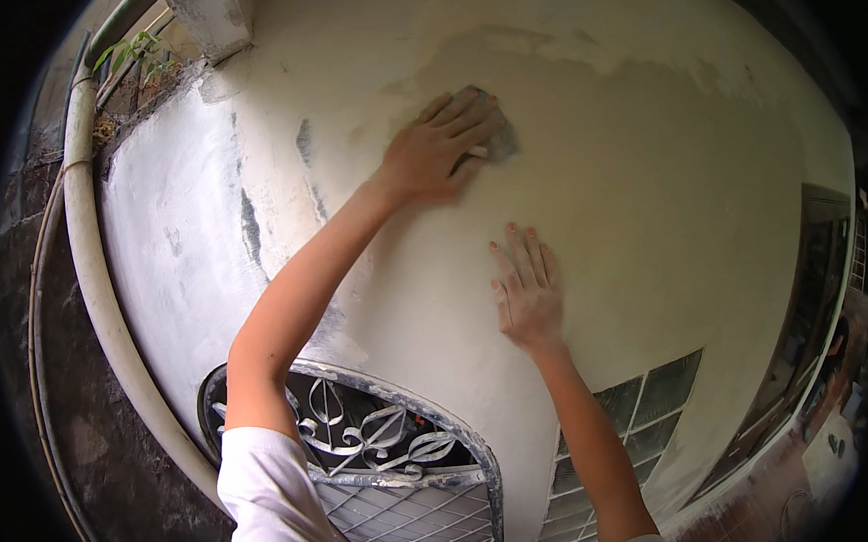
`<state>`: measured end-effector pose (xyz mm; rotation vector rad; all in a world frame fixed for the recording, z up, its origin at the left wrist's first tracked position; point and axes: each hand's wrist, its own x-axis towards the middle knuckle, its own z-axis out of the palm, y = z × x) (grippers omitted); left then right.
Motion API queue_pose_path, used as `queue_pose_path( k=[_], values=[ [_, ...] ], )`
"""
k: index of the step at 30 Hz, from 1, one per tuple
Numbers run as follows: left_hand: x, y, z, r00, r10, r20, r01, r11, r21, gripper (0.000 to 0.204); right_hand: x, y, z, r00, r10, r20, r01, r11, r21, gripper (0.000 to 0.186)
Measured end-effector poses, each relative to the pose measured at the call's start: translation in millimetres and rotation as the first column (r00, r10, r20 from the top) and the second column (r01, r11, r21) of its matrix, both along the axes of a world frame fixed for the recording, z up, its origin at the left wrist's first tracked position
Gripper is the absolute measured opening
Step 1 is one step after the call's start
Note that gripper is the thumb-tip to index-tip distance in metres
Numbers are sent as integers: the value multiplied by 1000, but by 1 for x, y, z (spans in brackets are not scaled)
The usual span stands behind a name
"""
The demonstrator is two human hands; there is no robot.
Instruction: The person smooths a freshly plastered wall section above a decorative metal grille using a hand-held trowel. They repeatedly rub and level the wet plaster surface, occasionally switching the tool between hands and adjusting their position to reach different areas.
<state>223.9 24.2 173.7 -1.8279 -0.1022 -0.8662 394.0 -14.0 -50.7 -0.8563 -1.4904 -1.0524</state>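
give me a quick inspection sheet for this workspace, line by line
surface: pale wall with a darker patch at upper right and dark streaks to the left
job's things: dark grey pad against the wall, partly hidden
clutter: small dark item at lower right, too small to identify
hands: left hand holds the pad to the wall; right hand lies on the wall, fingers extended, nothing seen in it
cables: thin line beside the pipe, cable or hose unclear
surroundings: scrollwork grille, paned window, green plant
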Motion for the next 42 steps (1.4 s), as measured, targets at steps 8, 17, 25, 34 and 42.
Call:
queue_pose_path(
  k=[8, 17, 25, 34, 42],
  values=[
    [29, 17, 98, 882, 48, 468, -120, 985, 125, 43, 5, -3, 0, 999, 26, 22, -27, 999, 21, 45],
    [62, 7, 67, 992, 16, 128, -31, 993, 114, 47, 6, -4, 1, 1000, 5, 27, -6, 1000, 23, 47],
    [123, 27, 77, 969, -51, 244, 25, 994, 110, 45, 4, -2, 2, 1000, -5, 21, 4, 999, 42, 47],
    [141, 22, 87, 802, -35, 596, -39, 993, 110, 46, 1, -2, 2, 1000, -13, -2, 13, 998, 63, 45],
    [208, 8, 37, 998, 65, 6, -65, 996, 57, 44, 3, 2, 0, 999, -46, -15, 46, 998, 36, 50]
  ],
)
